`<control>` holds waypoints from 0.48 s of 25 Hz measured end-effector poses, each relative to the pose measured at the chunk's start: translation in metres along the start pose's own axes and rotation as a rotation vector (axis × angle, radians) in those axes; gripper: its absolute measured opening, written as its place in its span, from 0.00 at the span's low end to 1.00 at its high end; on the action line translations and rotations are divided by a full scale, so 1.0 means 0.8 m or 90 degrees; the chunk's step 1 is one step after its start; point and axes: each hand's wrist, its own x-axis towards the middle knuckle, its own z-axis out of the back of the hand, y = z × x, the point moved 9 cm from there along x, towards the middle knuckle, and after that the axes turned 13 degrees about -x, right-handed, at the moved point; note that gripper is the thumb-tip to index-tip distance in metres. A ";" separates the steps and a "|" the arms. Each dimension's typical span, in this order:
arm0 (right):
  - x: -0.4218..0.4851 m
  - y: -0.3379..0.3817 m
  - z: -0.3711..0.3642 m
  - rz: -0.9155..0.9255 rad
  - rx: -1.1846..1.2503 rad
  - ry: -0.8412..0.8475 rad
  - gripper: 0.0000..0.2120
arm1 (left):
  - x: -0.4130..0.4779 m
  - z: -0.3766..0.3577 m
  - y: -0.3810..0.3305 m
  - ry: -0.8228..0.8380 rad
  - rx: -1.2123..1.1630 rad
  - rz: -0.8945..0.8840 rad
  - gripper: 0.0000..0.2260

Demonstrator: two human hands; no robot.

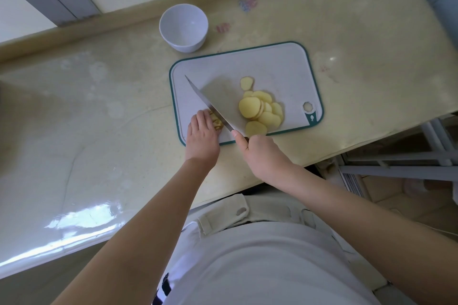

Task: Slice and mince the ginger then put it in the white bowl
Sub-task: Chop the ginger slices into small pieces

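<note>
- The cutting board, white with a teal rim, lies askew on the pale counter, its near long edge close to the counter's front edge.
- Left of the board a broad stretch of counter runs out to the frame edge. To its right there is a narrower strip before the counter's end.
- Behind the board the raised back ledge closes the surface off. The white bowl stands upright just beyond the board's far left corner, not touching it.
- The left hand rests at the board's near left edge, fingers curled down over a small piece of ginger and holding it in place. Its fingertips are hidden.
- The right hand is wrapped round the handle of the knife, thumb laid along the blade's base. The hand sits over the board's near edge.
- The blade slants across the board, its tip pointing to the far left, and its edge is down against the held ginger just beside the left fingers.
- The ginger slices lie heaped on the blade's right side, toward the board's hanging hole, with one slice apart at the far end of the heap.
</note>
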 end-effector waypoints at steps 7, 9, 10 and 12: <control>0.012 -0.010 -0.006 -0.061 -0.005 -0.010 0.25 | 0.003 -0.007 -0.004 -0.023 0.007 -0.043 0.24; 0.018 -0.008 -0.013 -0.052 0.011 0.007 0.22 | 0.001 -0.008 -0.005 -0.012 0.017 -0.039 0.24; 0.021 -0.008 -0.017 -0.052 0.011 0.007 0.21 | 0.001 -0.010 -0.005 -0.001 0.009 -0.037 0.23; 0.024 -0.013 -0.020 -0.061 0.023 -0.006 0.25 | 0.005 -0.013 -0.004 0.000 0.007 -0.037 0.22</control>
